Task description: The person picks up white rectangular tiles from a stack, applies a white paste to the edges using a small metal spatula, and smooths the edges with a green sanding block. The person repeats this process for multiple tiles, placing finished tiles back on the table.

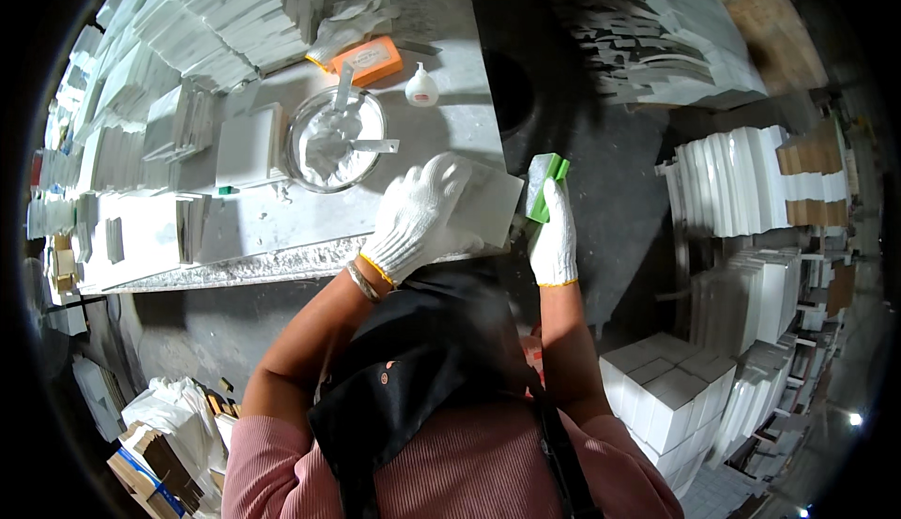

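Note:
My left hand (415,214), in a white knit glove with a yellow cuff, lies over the left part of a flat white tile (490,202). Its fingers bend over the tile's far side and hold it at the table's right front corner; the thumb is hidden. Just off that corner, my right hand (556,237), gloved the same way, grips a green sanding block (542,186) with a greyish-white face. The block is upright, its pale face turned toward the tile and apart from it.
On the table (272,228) stand a metal bowl (293,148) of white paste with two scrapers, a small white bottle (421,87), an orange box (371,61) and a spare glove (352,26). White tile stacks (221,12) fill the left. Stacked white boxes (666,392) stand at my right.

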{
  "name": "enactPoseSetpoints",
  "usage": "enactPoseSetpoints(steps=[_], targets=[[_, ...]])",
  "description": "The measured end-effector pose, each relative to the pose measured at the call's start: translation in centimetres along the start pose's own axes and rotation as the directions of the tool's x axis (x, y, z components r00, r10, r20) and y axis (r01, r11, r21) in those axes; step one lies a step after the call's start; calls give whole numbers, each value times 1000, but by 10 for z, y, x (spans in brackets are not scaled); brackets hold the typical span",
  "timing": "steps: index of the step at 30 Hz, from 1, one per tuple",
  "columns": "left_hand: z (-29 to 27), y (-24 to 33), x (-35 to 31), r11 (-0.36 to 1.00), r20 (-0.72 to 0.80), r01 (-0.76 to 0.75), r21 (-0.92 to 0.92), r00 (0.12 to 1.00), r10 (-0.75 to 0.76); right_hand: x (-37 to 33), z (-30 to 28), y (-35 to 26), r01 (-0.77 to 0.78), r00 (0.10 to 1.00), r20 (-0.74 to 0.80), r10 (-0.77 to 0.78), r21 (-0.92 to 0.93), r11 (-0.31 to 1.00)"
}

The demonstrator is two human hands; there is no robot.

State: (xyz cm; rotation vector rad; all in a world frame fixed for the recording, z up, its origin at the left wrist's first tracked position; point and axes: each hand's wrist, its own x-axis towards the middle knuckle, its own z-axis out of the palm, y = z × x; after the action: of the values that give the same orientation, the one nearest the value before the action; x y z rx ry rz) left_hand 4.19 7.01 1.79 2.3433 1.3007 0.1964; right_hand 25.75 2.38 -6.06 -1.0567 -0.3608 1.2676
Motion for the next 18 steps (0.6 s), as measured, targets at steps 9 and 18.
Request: enactPoseSetpoints(steps=[9, 18], targets=[[26, -26, 19, 955, -123, -287, 68, 948, 294, -38, 32, -10, 159, 981, 8, -196, -621, 767], [26, -24, 16, 968, -162, -250, 13, 955, 249, -26, 48, -19, 93, 990, -19, -142, -669, 738]])
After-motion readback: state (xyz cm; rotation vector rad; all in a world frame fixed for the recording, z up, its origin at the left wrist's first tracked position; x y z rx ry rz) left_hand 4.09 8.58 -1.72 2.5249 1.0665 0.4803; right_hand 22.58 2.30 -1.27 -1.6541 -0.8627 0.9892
